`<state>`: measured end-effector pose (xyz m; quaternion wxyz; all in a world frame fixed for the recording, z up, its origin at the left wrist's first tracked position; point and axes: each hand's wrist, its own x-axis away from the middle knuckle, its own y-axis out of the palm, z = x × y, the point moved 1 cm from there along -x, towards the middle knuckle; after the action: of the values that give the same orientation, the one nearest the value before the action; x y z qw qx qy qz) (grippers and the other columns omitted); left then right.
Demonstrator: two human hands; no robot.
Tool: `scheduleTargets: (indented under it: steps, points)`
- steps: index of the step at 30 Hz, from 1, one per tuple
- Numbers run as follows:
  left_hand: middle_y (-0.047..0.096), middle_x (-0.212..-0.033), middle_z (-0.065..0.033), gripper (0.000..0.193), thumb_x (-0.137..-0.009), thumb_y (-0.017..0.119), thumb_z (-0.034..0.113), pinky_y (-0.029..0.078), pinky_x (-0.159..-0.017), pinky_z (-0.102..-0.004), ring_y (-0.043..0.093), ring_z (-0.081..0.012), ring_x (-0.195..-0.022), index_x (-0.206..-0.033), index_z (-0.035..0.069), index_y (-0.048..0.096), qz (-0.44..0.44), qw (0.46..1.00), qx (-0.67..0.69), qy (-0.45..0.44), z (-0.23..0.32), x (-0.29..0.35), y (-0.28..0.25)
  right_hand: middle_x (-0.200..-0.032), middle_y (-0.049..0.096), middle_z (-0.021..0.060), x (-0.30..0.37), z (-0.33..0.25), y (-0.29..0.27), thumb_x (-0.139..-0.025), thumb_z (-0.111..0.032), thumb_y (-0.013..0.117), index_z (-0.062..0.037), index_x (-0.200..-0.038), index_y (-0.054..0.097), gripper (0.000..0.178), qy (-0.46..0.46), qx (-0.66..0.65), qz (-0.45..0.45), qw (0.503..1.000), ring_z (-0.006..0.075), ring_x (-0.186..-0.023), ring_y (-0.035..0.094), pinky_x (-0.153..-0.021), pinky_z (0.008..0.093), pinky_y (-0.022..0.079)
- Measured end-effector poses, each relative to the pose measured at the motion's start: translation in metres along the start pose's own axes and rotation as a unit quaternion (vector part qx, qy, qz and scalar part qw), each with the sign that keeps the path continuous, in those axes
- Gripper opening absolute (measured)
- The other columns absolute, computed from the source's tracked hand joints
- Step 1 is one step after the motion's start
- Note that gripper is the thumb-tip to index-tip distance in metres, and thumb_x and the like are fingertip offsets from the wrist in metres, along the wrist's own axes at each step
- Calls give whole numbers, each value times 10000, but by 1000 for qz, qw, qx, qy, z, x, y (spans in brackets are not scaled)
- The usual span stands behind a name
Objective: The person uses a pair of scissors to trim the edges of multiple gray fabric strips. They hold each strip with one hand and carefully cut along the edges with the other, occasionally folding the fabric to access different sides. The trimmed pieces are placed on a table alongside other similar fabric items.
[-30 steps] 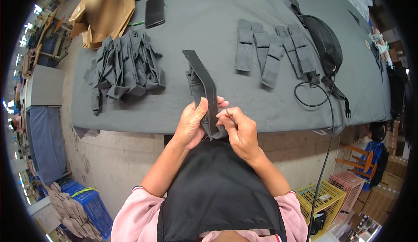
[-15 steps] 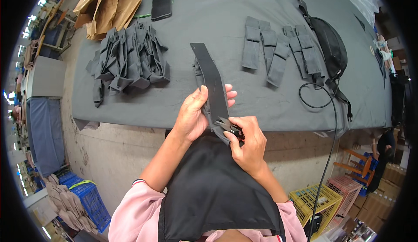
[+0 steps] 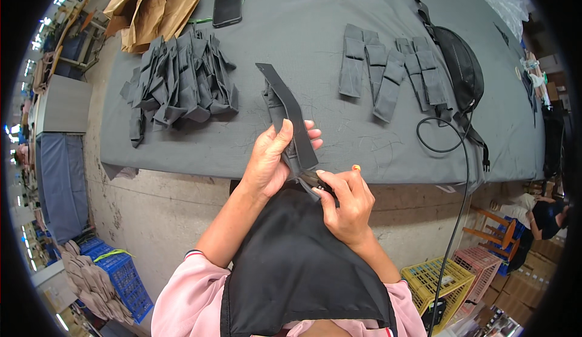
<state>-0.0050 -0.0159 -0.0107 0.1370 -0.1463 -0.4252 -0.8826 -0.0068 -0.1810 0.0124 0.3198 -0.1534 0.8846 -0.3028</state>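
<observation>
Over the table's near edge my left hand [image 3: 271,158] grips a folded dark grey fabric strip [image 3: 288,103], thumb on top and fingertips showing past its right side. The strip's far end points up and to the left. Close by on the right, my right hand [image 3: 347,206] is closed around small dark thread snips [image 3: 322,182]. Their blades are at the strip's near end; whether they touch the cloth I cannot tell. My right fingers partly cover the snips.
On the grey-covered table [image 3: 291,46] lie a heap of grey fabric pieces [image 3: 182,85], more folded pieces [image 3: 388,82], a phone [image 3: 227,5], a brown paper bag [image 3: 154,6] and a black waist bag [image 3: 459,64]. A black cable [image 3: 464,197] hangs over the right edge.
The strip's far end has tilted left, and its face has turned. My right hand has shifted slightly, and the snips' blades are less visible. At far right, a person has moved further into view.
</observation>
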Motion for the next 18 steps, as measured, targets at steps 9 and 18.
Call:
scheduleTargets:
  steps: [9, 18]
  points:
    - [617, -997, -131, 412, -917, 569, 352, 552, -828, -373, 627, -234, -935, -1054, -37, 552, 96, 994, -50, -18, -1, -1, -2, -753, 566, 14, 3, -3, -2, -697, -73, 715, -61, -1021, 638, 333, -63, 85, 26, 994, 162, -564, 499, -502, 297, 345]
    - [616, -967, -121, 388, -911, 583, 353, 554, -798, -364, 631, -226, -902, -1018, -19, 560, 123, 991, -60, -3, -2, -2, -1, -750, 560, 7, 1, -7, -6, -716, -70, 708, -49, -1015, 642, 307, -54, 115, 6, 992, 142, -588, 528, -509, 294, 345]
